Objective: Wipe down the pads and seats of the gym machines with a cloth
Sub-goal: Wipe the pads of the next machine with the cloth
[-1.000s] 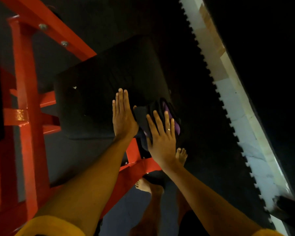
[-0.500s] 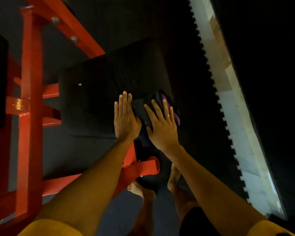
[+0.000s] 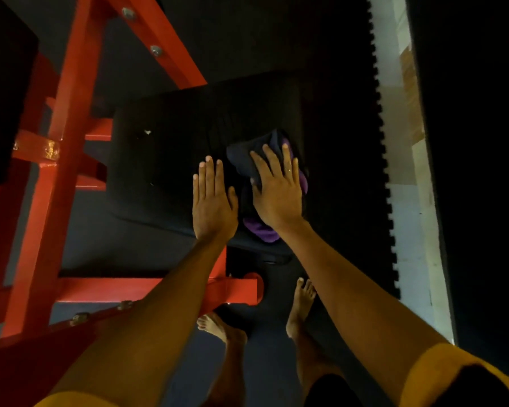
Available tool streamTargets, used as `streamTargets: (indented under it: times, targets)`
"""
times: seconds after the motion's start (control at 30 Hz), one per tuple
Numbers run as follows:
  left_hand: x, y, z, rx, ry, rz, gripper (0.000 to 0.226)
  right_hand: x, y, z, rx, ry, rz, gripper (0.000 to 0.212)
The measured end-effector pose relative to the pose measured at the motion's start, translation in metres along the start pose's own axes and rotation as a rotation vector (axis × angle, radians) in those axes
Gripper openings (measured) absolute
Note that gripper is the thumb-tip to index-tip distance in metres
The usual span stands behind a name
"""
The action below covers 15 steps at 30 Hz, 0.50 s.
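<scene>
A black padded seat (image 3: 174, 160) of a red-framed gym machine lies below me. My left hand (image 3: 213, 201) rests flat on the seat's near part, fingers straight and together. My right hand (image 3: 276, 189) presses flat on a dark and purple cloth (image 3: 260, 230) that lies bunched on the seat's right side. The cloth shows above my fingertips and below my wrist; its middle is hidden under my palm.
The red steel frame (image 3: 68, 118) of the machine rises at the left and crosses below the seat. Another black pad (image 3: 3, 92) sits at the far left. Black rubber floor mats with a toothed edge meet a pale floor strip (image 3: 406, 201) at the right. My bare feet stand below the seat.
Both hands have slid toward the middle of the seat, the right one carrying the cloth with it. The view has shifted closer to the seat and my feet have stepped.
</scene>
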<state>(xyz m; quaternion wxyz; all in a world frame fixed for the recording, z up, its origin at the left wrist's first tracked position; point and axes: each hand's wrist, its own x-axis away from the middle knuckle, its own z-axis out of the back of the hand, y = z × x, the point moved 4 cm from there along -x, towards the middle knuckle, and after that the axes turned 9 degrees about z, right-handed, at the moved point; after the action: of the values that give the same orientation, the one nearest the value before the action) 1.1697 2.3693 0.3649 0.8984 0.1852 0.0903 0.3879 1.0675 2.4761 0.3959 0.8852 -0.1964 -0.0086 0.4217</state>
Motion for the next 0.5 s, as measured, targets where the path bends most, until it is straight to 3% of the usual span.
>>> streamTargets:
  times: [0.1, 0.23, 0.4, 0.5]
  targets:
    - [-0.001, 0.005, 0.003, 0.059, 0.009, 0.088, 0.068, 0.043, 0.006, 0.006, -0.08, -0.092, 0.263, 0.066]
    - [-0.006, 0.008, 0.007, 0.127, 0.071, 0.13, 0.064, 0.032, 0.034, 0.013, -0.156, -0.21, 0.452, 0.062]
    - [-0.032, 0.018, 0.005, -0.102, 0.155, 0.188, 0.047, -0.057, 0.044, 0.006, -0.119, -0.19, 0.397, 0.06]
    - [-0.057, 0.017, 0.002, -0.11, 0.163, 0.245, 0.044, -0.103, 0.039, 0.003, -0.101, -0.182, 0.293, 0.057]
